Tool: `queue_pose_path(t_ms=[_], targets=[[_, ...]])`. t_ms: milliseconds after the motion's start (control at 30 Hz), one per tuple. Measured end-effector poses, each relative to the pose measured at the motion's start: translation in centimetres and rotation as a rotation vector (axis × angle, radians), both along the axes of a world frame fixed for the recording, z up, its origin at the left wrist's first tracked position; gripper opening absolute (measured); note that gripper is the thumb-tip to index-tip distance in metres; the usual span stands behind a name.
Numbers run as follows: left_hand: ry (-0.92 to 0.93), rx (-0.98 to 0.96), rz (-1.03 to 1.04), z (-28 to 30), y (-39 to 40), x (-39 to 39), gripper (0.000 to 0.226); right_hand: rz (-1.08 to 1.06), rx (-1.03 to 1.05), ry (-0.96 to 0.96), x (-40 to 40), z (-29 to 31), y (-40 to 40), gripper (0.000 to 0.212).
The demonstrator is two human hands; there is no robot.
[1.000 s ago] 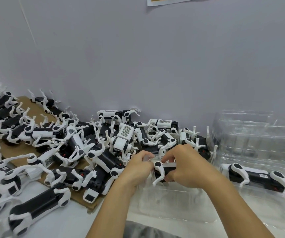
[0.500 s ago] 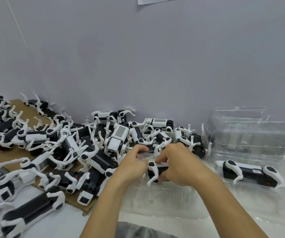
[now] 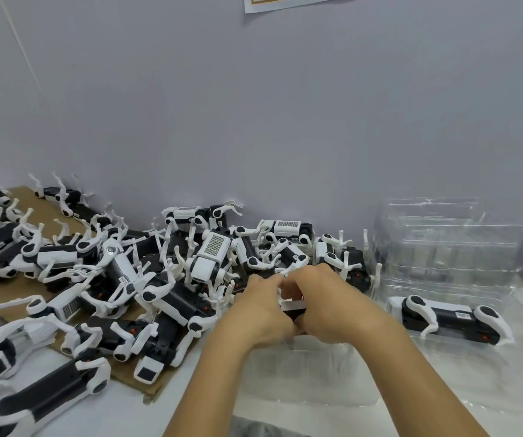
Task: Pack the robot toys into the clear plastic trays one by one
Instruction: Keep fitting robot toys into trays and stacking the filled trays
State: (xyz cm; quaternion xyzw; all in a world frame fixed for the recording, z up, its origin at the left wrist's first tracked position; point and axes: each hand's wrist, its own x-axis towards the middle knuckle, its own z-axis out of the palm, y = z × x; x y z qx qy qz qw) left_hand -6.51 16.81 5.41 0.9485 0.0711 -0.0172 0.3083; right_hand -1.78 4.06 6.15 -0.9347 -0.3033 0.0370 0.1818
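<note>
Both my hands hold one black-and-white robot toy (image 3: 292, 308) just above a clear plastic tray (image 3: 310, 376) in front of me. My left hand (image 3: 258, 313) grips its left end and my right hand (image 3: 332, 305) wraps round its right end, so only a strip of the body shows between them. Another robot toy (image 3: 449, 318) lies folded flat in a clear tray (image 3: 506, 351) to the right. A big heap of loose robot toys (image 3: 165, 279) covers the table to the left and behind my hands.
A stack of empty clear trays (image 3: 449, 244) stands against the wall at the back right. Brown cardboard (image 3: 134, 378) lies under the heap on the left. The grey wall (image 3: 254, 121) closes off the back.
My hands have closed in over the toy, and its white leg that stuck out below is now hidden. The toy stays over the near tray.
</note>
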Motion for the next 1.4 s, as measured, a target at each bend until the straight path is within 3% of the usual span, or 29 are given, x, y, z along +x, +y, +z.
queue_pose_path(t_ms=[133, 367, 567, 1100, 1400], targets=[[-0.031, 0.019, 0.008, -0.1, -0.3, 0.1, 0.046, 0.020, 0.043, 0.024, 0.1, 0.2, -0.2, 0.036], [-0.044, 0.042, 0.021, -0.4, 0.7, 0.4, 0.047, -0.028, 0.340, 0.048, 1.8, 1.9, -4.5, 0.007], [-0.062, 0.030, 0.024, -0.7, 0.7, 0.4, 0.045, -0.128, 0.146, 0.198, 2.5, 1.8, -7.2, 0.027], [-0.052, 0.109, 0.053, -1.4, 0.5, 0.6, 0.043, -0.236, 0.144, 0.139, 2.2, 1.2, -5.8, 0.033], [-0.027, 0.138, 0.034, -1.5, 0.4, 0.6, 0.041, -0.259, 0.142, 0.187, 2.1, 0.5, -5.4, 0.022]])
